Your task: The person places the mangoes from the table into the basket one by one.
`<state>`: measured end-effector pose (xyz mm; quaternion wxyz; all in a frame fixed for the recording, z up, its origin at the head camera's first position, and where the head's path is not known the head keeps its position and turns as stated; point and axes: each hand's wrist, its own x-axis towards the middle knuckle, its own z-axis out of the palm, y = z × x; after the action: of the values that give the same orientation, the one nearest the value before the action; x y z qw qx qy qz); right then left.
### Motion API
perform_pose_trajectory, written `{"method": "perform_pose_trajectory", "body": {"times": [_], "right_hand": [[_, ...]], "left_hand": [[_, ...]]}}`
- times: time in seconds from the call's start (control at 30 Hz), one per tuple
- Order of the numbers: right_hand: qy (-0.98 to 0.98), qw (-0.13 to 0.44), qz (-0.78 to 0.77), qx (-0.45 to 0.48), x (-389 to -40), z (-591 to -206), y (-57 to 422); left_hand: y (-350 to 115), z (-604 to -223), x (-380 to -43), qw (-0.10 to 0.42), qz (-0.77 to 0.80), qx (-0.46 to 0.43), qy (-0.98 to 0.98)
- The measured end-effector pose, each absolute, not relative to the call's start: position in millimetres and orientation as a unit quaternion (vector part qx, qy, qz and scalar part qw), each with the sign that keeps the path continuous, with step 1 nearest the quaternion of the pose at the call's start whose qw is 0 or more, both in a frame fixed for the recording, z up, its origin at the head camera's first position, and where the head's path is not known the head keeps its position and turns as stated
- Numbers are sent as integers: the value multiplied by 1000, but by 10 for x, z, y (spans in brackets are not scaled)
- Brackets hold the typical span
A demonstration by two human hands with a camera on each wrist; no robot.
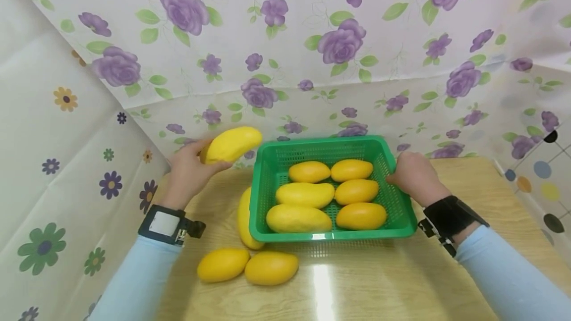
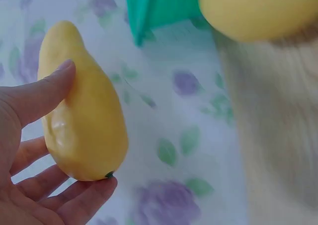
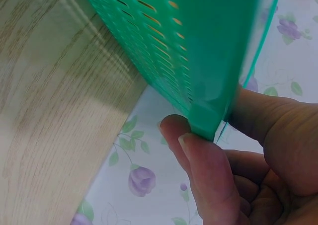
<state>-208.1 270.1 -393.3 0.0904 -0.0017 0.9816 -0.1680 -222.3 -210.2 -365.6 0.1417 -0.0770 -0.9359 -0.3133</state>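
My left hand [image 1: 189, 170] holds a yellow mango [image 1: 234, 143] in the air, left of the green basket [image 1: 330, 236]. In the left wrist view the thumb lies along one side of this mango [image 2: 84, 120] and the fingers support the other. My right hand [image 1: 417, 175] grips the basket's right rim; in the right wrist view thumb and fingers pinch the green rim [image 3: 208, 115]. Inside the basket lie several mangoes in two columns, among them a long yellow mango [image 1: 299, 218] at the front left and a more orange mango [image 1: 361, 216] at the front right.
One mango [image 1: 245, 217] lies against the basket's left side, partly hidden by it. Two more mangoes, a left one [image 1: 223, 264] and a right one [image 1: 271, 268], lie end to end on the wooden table [image 1: 357, 286]. Flower-patterned sheets [image 1: 303, 38] hang behind and beside the table.
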Motion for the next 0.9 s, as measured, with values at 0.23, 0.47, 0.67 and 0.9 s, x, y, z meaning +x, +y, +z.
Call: {"method": "perform_pose_trajectory", "body": {"times": [0.23,0.47,0.67,0.9], "right_hand": [[982,90,-163,-1,-2074,-3931,2698],[983,84,-162,-6,-2074,-3929,2700],[983,88,-161,-6,-2074,-3924,2706],[982,91,-165,-4,-2077,-3933,2707]], "left_hand": [[-1600,-3486,-2274,143,-335,-139,-921],[-1223,-3478,-2386,91,-301,-170,-934],[-998,-3575,-2548,44,-264,-171,-948],[-797,-3679,-2651,-12,-243,-185,-952]]}}
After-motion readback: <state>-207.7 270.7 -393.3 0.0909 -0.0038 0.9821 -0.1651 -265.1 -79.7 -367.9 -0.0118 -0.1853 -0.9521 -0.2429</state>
